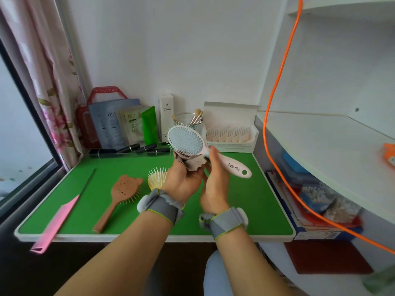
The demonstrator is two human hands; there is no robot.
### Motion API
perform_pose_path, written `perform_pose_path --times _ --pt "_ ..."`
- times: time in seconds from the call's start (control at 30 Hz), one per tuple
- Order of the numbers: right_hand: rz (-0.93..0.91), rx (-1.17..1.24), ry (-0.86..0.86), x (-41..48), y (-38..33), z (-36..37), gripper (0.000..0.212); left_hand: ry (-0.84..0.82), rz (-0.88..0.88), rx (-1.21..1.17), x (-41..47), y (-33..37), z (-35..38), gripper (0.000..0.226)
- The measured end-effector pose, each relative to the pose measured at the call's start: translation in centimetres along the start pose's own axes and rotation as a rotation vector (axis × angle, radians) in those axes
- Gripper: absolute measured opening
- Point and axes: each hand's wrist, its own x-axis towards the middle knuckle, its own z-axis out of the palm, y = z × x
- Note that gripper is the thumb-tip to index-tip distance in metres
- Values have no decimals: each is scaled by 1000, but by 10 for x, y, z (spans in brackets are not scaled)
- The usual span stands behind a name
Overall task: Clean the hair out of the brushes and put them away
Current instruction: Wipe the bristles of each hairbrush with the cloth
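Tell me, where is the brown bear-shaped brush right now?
The brown bear-shaped brush lies bristles-down on the green table, left of the left hand, between the pink comb and the yellow brush.

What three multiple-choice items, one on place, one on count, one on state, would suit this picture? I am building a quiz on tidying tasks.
1. Where does the pink tail comb lie?
A. In the glass cup
B. At the green table's front left, its end over the edge
C. On the white shelf

2. How many hairbrushes lie on the table, not in the hands?
A. Two
B. Four
C. None

3. What is the state of the white oval brush?
A. Flat on the table
B. Standing in the cup
C. Held up, bristles towards the camera

Answers:
1 B: the comb's wide end juts past the near rim.
2 A: only the brown bear brush and yellow brush rest there.
3 C: the right hand grips its handle; the left hand holds a crumpled cloth beneath its head.
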Motion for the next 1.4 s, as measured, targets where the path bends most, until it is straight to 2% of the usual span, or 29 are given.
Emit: perform_pose_path --times 0.13,0.2,0.33,0.5,0.63,0.7,0.8,0.97,1.07,1.17,1.4 --pt "-121 -96 72 3 -18 -15 8 33 24 -3 3 13 1 26" --pt "-173 -206 37 5 -26 -20 8 40 46 8 4 19 1 24" --pt "-153 -346 -47 5 -33 -27 14 36 105 96 3 18 1 23" --pt "-202 -493 -74 3 -16 -27 26 -13 242 432 -6 -6 -2 40" --pt "-300 -699 -62 1 -5 -31 27 48 433 732 -10 -19 -11 27" --pt "-317 -760 -78 -1 -3 -33 27 83 479 788 -12 -19 -13 24" --pt "-263 -781 -84 -4 0 -34 28 149 470 737 -10 -13 -8 24" --pt "-84 -679 -64 -3 0 -33 30 164 441 690 -8 -16 -6 26" --pt "-53 -692 -51 0 0 -34 30 130 432 774 -10 -29 -10 29" --pt "-56 -727 -34 5 -2 -40 38 87 405 845 -11 -41 -17 22" --pt "-122 -893 132 14 -16 -74 46 17 437 1136 -1 -49 -30 15"
